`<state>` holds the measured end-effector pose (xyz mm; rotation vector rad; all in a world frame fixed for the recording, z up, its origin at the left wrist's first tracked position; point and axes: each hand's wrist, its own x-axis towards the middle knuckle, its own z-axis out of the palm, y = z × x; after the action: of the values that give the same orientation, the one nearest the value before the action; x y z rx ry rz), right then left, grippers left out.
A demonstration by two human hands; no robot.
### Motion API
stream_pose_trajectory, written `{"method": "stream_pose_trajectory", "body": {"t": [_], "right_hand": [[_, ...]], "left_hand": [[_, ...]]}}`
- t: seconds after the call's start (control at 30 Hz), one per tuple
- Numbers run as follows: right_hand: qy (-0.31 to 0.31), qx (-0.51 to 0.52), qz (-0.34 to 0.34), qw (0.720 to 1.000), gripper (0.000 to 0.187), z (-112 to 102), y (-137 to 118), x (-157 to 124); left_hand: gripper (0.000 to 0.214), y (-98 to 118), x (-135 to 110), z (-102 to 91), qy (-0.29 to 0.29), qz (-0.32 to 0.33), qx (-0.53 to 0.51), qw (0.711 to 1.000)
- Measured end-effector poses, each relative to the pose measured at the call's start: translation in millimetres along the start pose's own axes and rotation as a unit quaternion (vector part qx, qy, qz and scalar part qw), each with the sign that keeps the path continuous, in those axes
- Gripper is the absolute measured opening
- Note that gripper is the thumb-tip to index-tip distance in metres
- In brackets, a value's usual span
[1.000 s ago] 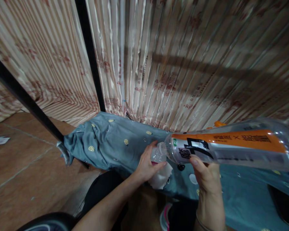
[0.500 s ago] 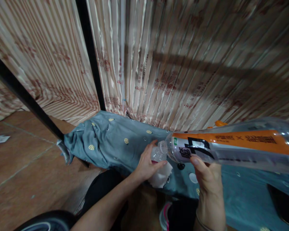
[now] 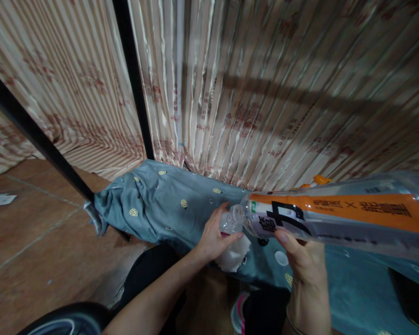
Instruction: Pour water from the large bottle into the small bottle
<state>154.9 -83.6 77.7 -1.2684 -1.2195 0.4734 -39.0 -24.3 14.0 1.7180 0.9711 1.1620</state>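
My right hand (image 3: 302, 258) grips a large clear plastic bottle (image 3: 338, 214) with an orange and grey label, held nearly level with its neck to the left. My left hand (image 3: 214, 235) is wrapped round the top of a smaller clear bottle (image 3: 231, 223), most of it hidden behind the fingers. The mouths of the two bottles meet or nearly meet; I cannot tell whether they touch. White tissue (image 3: 234, 256) lies against the small bottle below my left thumb. A white cap (image 3: 281, 258) rests on the cloth by my right wrist.
A grey-green cloth (image 3: 167, 195) with yellow prints covers the low surface. A dark phone (image 3: 410, 298) lies at the right. Striped curtains (image 3: 251, 93) hang behind, with a black pole (image 3: 132, 79) at left. A small orange object (image 3: 321, 179) shows behind the large bottle.
The large bottle has rolled slightly in my right hand, so its label shows at a different angle. My left hand stays in place on the small bottle.
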Motion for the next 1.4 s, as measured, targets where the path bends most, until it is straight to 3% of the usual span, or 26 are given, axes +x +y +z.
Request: {"method": "stream_pose_trajectory", "body": {"t": [0.47,0.67,0.93,1.03,1.4], "right_hand": [[-0.014,-0.053,-0.015,0.998,0.041,0.9,-13.7,0.7],[0.013,-0.055,-0.011,0.998,0.044,4.8,-22.7,1.0],[0.03,-0.034,0.027,0.999,0.041,3.6,-15.4,-0.7],[0.052,-0.036,0.011,0.998,0.039,3.7,-17.7,0.9],[0.045,-0.038,-0.01,0.998,0.04,6.1,-19.2,0.9]], "left_hand": [[0.073,1.0,-0.3,-0.8,0.005,0.008,-0.002,1.0],[0.074,1.7,0.2,-0.6,0.003,0.01,-0.006,1.0],[0.073,0.8,1.6,-0.4,0.003,0.026,-0.002,1.0],[0.073,0.8,1.7,0.0,0.003,0.028,-0.001,1.0],[0.079,0.3,0.0,-2.0,-0.013,0.03,-0.004,0.999]]}}
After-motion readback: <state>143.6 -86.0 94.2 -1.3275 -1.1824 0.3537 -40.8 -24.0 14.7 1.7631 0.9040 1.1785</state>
